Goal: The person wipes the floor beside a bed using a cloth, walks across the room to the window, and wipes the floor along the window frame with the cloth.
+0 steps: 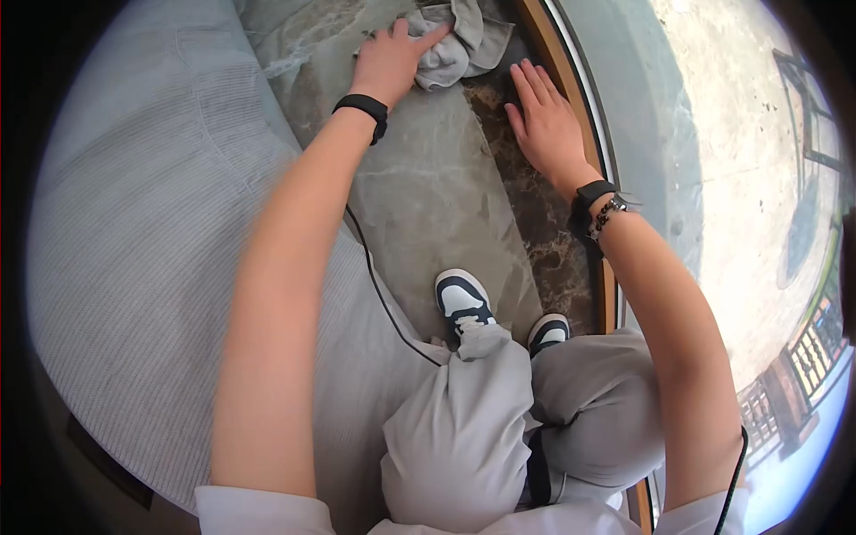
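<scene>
At the top of the view, my left hand (390, 62) is on a crumpled grey cloth (468, 40) that lies on the marble floor. Its thumb stretches across the cloth, and the other fingers bend down at the cloth's left side; their tips are partly hidden. My right hand (546, 125) lies with fingers extended beside the brown window frame (571, 89), over the dark marble strip (544, 205). Nothing is held in it. Both wrists carry black bands, and the right one also has a beaded bracelet.
A grey ribbed sofa (152, 250) fills the left side. A black cable (379, 290) hangs along its edge. My shoes (464, 299) stand on the grey marble floor (419, 187). Beyond the glass on the right is bright outdoor paving (731, 178).
</scene>
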`<state>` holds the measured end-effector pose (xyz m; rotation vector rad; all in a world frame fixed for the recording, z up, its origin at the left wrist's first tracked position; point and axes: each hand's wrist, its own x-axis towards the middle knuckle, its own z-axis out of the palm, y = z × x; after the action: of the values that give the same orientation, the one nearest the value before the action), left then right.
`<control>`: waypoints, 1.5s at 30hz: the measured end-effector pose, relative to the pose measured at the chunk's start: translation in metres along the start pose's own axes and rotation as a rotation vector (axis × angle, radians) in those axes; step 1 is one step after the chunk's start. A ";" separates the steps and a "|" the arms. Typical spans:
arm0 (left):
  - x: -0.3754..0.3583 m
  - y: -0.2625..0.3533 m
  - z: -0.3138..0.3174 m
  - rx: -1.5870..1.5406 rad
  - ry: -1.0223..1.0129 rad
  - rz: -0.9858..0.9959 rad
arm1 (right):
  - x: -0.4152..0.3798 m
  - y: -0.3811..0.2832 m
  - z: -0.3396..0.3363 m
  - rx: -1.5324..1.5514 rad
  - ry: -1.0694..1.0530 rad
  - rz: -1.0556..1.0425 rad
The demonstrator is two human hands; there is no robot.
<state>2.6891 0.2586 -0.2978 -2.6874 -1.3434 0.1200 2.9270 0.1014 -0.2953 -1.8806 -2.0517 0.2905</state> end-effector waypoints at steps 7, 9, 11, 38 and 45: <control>-0.099 0.106 -0.023 -0.199 -0.096 -0.059 | -0.010 -0.017 0.001 0.085 -0.076 -0.165; -0.122 0.133 -0.032 -0.202 -0.122 -0.110 | -0.017 -0.026 -0.006 0.110 -0.177 -0.160; -0.140 0.141 -0.040 -0.210 -0.115 -0.144 | -0.023 -0.033 -0.011 0.147 -0.218 -0.167; -0.037 -0.087 0.044 -0.013 0.101 -0.412 | 0.018 -0.007 0.016 -0.050 -0.012 -0.090; -0.110 0.009 0.014 -0.123 0.029 -0.275 | 0.008 -0.042 0.010 0.139 -0.129 -0.208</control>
<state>2.6289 0.1666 -0.3123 -2.5543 -1.7462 -0.0309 2.8839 0.1056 -0.2882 -1.5899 -2.2268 0.4985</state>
